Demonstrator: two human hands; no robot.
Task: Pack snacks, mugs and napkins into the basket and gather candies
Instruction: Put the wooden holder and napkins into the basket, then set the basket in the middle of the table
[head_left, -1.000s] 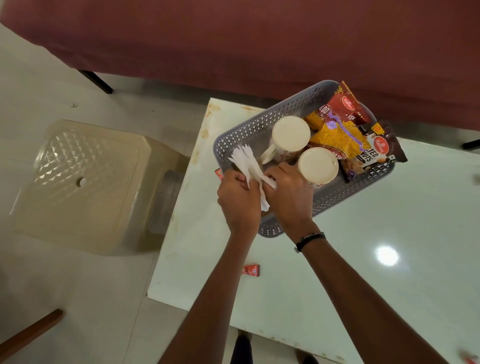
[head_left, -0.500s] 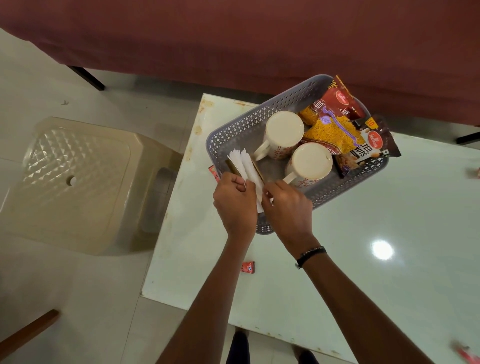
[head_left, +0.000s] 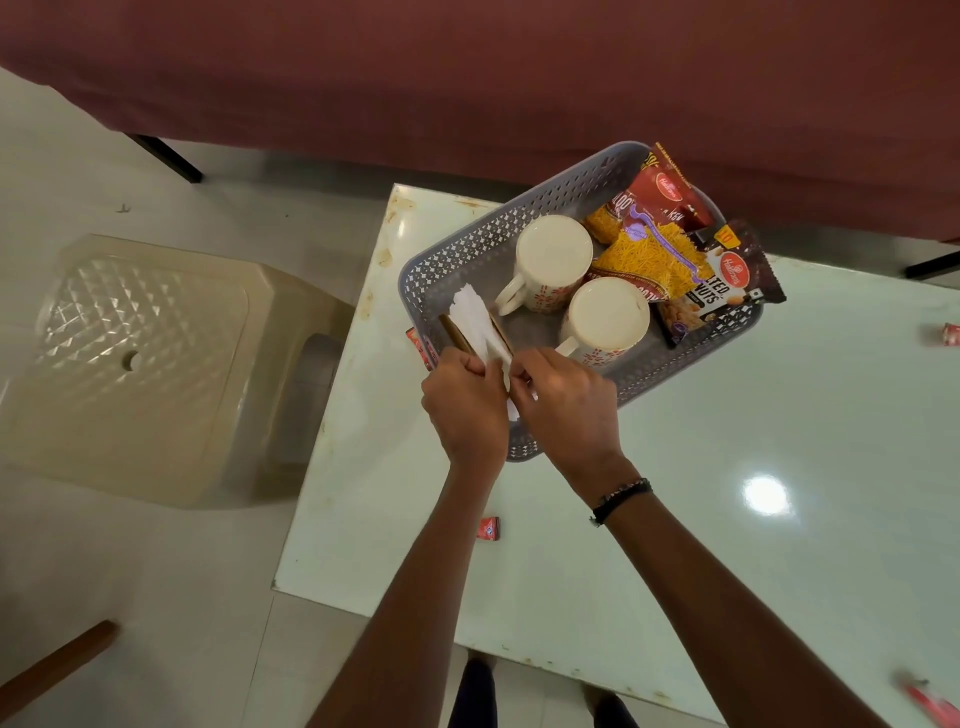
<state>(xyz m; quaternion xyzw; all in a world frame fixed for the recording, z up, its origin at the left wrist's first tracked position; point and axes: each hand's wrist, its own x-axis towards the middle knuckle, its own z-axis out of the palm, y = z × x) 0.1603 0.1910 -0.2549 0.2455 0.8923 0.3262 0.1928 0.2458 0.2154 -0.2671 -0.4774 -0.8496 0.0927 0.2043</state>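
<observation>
Basket (head_left: 467, 249) on tabletop (head_left: 727, 467): two mugs (head_left: 554, 255), snack packs (head_left: 670, 244), napkins (head_left: 475, 325) at its near end, pinched by both hands (head_left: 467, 410).

Head-worn view, steeply down, close

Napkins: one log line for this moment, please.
left hand, right hand: gripping napkins | basket: two mugs, snack packets inside | candies: unpicked

basket (head_left: 467, 249): on table (head_left: 727, 467), far corner
mugs (head_left: 553, 260): in basket, middle
snacks (head_left: 670, 244): right of mugs
napkins (head_left: 475, 325): left of mugs
</observation>
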